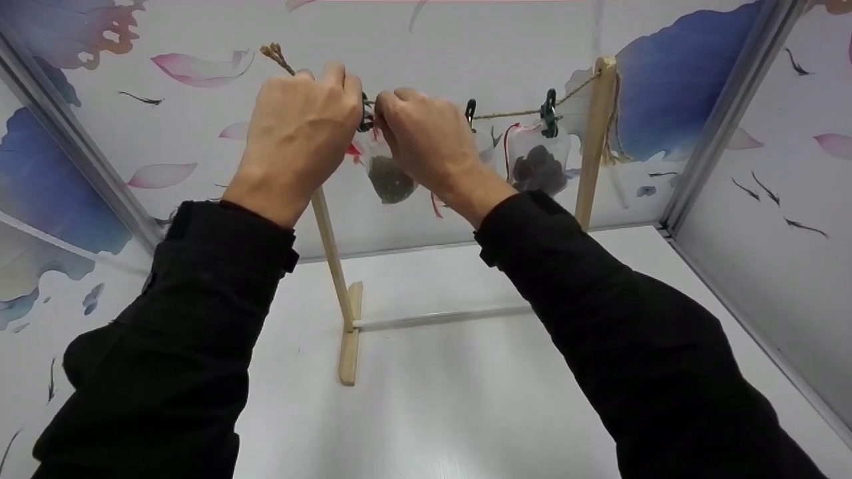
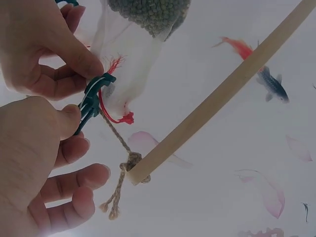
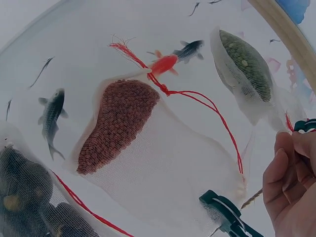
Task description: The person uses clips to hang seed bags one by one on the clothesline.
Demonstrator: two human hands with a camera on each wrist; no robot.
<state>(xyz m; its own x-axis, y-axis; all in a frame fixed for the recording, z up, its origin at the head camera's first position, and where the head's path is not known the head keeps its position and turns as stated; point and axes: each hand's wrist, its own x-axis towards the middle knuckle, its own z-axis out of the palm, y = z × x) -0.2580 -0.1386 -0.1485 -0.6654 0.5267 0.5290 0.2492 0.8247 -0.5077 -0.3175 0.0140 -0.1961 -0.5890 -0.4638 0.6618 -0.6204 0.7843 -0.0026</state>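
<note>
My left hand (image 1: 299, 133) pinches a dark green clip (image 2: 94, 96) between thumb and forefinger; its other fingers are loosely bent. The clip sits on the twine (image 2: 116, 132) near the knotted left post. Close beside it, my right hand (image 1: 426, 133) pinches the gathered upper edge of a white mesh bag (image 2: 133, 74), against the clip's tip. Green beans (image 1: 389, 179) fill this bag's lower end, and a red drawstring (image 2: 106, 106) hangs from it. In the right wrist view, the right hand's fingertips (image 3: 284, 153) meet at the bag's edge, partly hidden by the hand itself.
A mesh bag of reddish beans (image 3: 118, 123) hangs from another green clip (image 3: 222, 207). Further right, a bag with dark lumps (image 1: 539, 169) hangs by a clip (image 1: 549, 113). Wooden posts (image 1: 596, 146) hold the twine; a pale crossbar (image 1: 439, 318) joins their feet on the white table (image 1: 426, 406).
</note>
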